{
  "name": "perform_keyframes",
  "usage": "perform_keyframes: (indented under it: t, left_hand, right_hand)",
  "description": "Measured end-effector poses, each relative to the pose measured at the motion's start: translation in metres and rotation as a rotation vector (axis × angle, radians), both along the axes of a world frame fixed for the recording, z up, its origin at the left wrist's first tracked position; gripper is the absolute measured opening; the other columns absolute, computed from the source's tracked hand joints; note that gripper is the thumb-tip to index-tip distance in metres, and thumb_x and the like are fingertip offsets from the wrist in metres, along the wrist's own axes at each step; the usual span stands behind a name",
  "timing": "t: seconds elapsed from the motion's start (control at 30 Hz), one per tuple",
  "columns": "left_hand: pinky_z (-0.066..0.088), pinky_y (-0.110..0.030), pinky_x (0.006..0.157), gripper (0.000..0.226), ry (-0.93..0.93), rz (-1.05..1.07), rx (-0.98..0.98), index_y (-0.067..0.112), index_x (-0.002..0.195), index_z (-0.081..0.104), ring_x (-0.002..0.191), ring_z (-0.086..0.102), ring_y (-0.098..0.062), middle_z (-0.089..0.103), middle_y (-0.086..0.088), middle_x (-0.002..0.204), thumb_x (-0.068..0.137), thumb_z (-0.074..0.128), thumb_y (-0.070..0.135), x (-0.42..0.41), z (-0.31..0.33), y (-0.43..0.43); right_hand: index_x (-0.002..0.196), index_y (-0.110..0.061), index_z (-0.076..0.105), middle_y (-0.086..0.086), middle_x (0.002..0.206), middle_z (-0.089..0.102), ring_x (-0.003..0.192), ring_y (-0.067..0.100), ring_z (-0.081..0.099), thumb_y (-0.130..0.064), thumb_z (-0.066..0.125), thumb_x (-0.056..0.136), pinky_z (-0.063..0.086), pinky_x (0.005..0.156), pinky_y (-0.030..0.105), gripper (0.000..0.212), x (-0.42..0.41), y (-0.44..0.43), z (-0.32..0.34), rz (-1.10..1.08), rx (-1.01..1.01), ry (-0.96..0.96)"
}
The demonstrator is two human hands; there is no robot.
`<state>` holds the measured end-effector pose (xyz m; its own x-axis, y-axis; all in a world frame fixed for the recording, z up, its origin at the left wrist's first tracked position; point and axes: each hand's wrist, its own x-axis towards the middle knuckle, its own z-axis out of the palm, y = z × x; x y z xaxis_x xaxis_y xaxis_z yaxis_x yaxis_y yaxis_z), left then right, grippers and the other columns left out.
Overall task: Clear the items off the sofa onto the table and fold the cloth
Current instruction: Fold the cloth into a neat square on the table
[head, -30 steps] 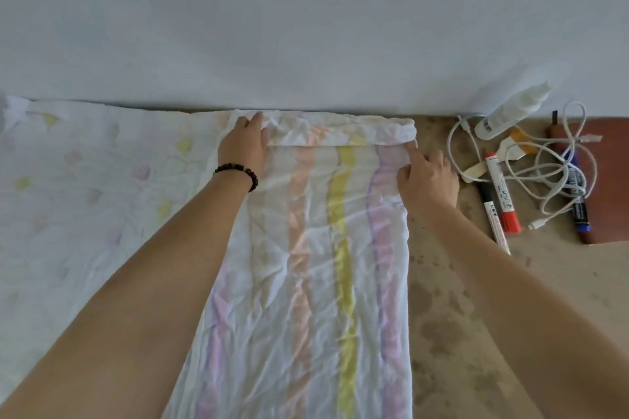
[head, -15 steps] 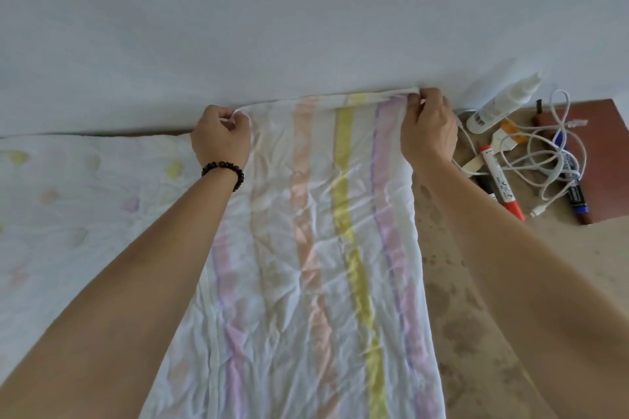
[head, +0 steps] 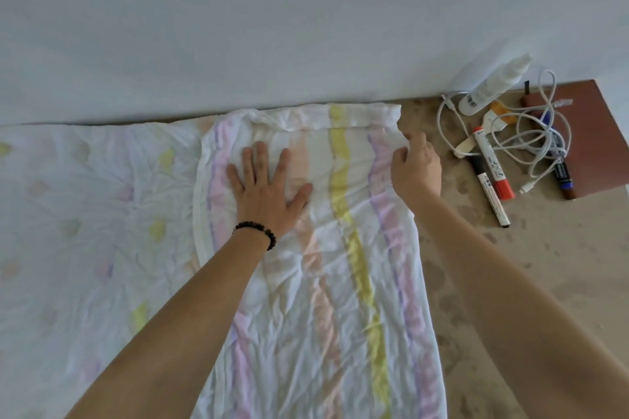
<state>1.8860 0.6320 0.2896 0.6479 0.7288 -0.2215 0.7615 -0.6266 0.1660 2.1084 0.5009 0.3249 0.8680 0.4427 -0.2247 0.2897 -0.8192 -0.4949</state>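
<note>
A thin white cloth [head: 340, 282] with pastel pink, orange, yellow and purple stripes lies on the mottled brown table [head: 544, 282], folded over itself; a single layer with pale spots spreads to the left. My left hand [head: 265, 184], with a dark bead bracelet at the wrist, presses flat with spread fingers on the folded layer near its far edge. At the cloth's right edge near the far corner is my right hand [head: 413, 163], its fingers curled and seemingly pinching the hem.
At the far right lie a white spray bottle [head: 490, 85], a tangled white cable [head: 531, 136], a red-capped marker [head: 493, 167], a black-and-white marker [head: 490, 196], a blue-capped marker [head: 561, 170] and a brown notebook [head: 592, 139]. A white wall runs along the table's far edge.
Both hands carried the cloth's edge to the far side and laid it down. The left hand let go and now lies flat; the right moved to the right edge.
</note>
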Motion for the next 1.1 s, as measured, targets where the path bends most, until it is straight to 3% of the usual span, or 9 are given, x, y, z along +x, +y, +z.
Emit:
perform_keyframes:
  t: [0.23, 0.3, 0.4, 0.57, 0.67, 0.73, 0.9, 1.0, 1.1]
  left_hand:
    - [-0.004, -0.06, 0.117, 0.086, 0.023, -0.062, 0.011, 0.031, 0.155, 0.008, 0.15, -0.009, -0.034, -0.006, -0.012, 0.164, 0.086, 0.022, 0.079, -0.013, 0.003, -0.013]
    - [0.011, -0.059, 0.116, 0.091, 0.014, -0.051, 0.032, 0.028, 0.154, 0.017, 0.148, 0.01, -0.035, 0.01, -0.014, 0.162, 0.082, 0.028, 0.082, -0.011, 0.008, -0.006]
    - [0.035, -0.055, 0.097, 0.085, -0.036, -0.056, 0.143, 0.018, 0.145, 0.036, 0.126, 0.04, -0.034, 0.041, -0.015, 0.143, 0.084, 0.031, 0.077, -0.004, 0.017, 0.015]
    - [0.025, -0.062, 0.108, 0.074, 0.018, -0.022, 0.164, 0.019, 0.144, 0.032, 0.138, 0.027, -0.037, 0.032, -0.013, 0.149, 0.091, 0.025, 0.069, 0.014, 0.011, 0.06]
    - [0.034, -0.057, 0.098, 0.074, 0.016, 0.021, 0.198, 0.022, 0.14, 0.036, 0.128, 0.033, -0.038, 0.033, -0.016, 0.145, 0.088, 0.027, 0.074, 0.021, 0.011, 0.078]
    - [0.037, -0.053, 0.092, 0.071, -0.008, 0.043, 0.212, 0.02, 0.131, 0.043, 0.12, 0.037, -0.039, 0.037, -0.017, 0.138, 0.087, 0.029, 0.075, 0.026, 0.013, 0.084]
    - [0.035, -0.053, 0.091, 0.059, 0.042, 0.096, 0.212, 0.015, 0.126, 0.049, 0.116, 0.038, -0.04, 0.041, -0.019, 0.132, 0.094, 0.034, 0.062, 0.035, 0.015, 0.083]
    - [0.035, -0.049, 0.086, 0.047, -0.104, 0.17, 0.249, 0.008, 0.118, 0.055, 0.111, 0.045, -0.039, 0.05, -0.02, 0.122, 0.09, 0.049, 0.045, 0.051, 0.023, 0.072]
    - [0.042, -0.043, 0.076, 0.033, -0.467, -0.012, 0.288, 0.007, 0.108, 0.059, 0.096, 0.053, -0.036, 0.056, -0.017, 0.109, 0.086, 0.059, 0.031, 0.082, 0.034, 0.052]
  right_hand:
    - [0.14, -0.014, 0.039, 0.015, 0.131, 0.045, 0.101, 0.034, 0.056, -0.016, 0.052, 0.09, 0.044, 0.073, 0.039, 0.051, -0.013, -0.019, 0.0, 0.022, -0.084, -0.152]
    - [0.137, -0.014, 0.04, 0.015, 0.13, 0.042, 0.105, 0.032, 0.052, -0.015, 0.059, 0.083, 0.048, 0.082, 0.042, 0.057, -0.008, -0.007, 0.002, 0.065, 0.03, -0.218]
    - [0.126, -0.007, 0.046, 0.016, 0.124, 0.046, 0.108, 0.033, 0.051, -0.022, 0.063, 0.087, 0.048, 0.089, 0.045, 0.045, 0.005, 0.012, 0.002, 0.107, 0.083, -0.241]
    - [0.129, -0.019, 0.054, 0.014, 0.126, 0.048, 0.106, 0.038, 0.056, -0.024, 0.042, 0.103, 0.041, 0.076, 0.038, 0.029, 0.025, 0.023, -0.002, 0.094, -0.079, -0.119]
    - [0.133, -0.028, 0.055, 0.015, 0.125, 0.05, 0.1, 0.039, 0.059, -0.016, 0.037, 0.101, 0.046, 0.077, 0.038, 0.038, 0.031, 0.011, -0.002, 0.021, -0.091, -0.072]
    - [0.133, -0.019, 0.052, 0.019, 0.125, 0.055, 0.104, 0.04, 0.059, -0.027, 0.04, 0.104, 0.043, 0.078, 0.039, 0.032, 0.028, 0.006, -0.003, 0.046, -0.078, -0.068]
    - [0.114, -0.012, 0.059, 0.007, 0.109, 0.069, 0.1, 0.031, 0.063, -0.064, 0.047, 0.095, 0.048, 0.078, 0.037, 0.057, 0.018, -0.003, -0.003, 0.223, -0.021, -0.003]
    - [0.098, -0.016, 0.06, -0.002, 0.096, 0.062, 0.085, 0.021, 0.059, -0.071, 0.055, 0.086, 0.047, 0.071, 0.035, 0.056, 0.02, -0.022, 0.0, 0.25, -0.047, 0.035]
    - [0.093, -0.019, 0.06, -0.004, 0.089, 0.051, 0.079, 0.017, 0.052, -0.058, 0.063, 0.087, 0.039, 0.069, 0.03, 0.039, 0.02, -0.039, -0.001, 0.262, -0.047, 0.071]
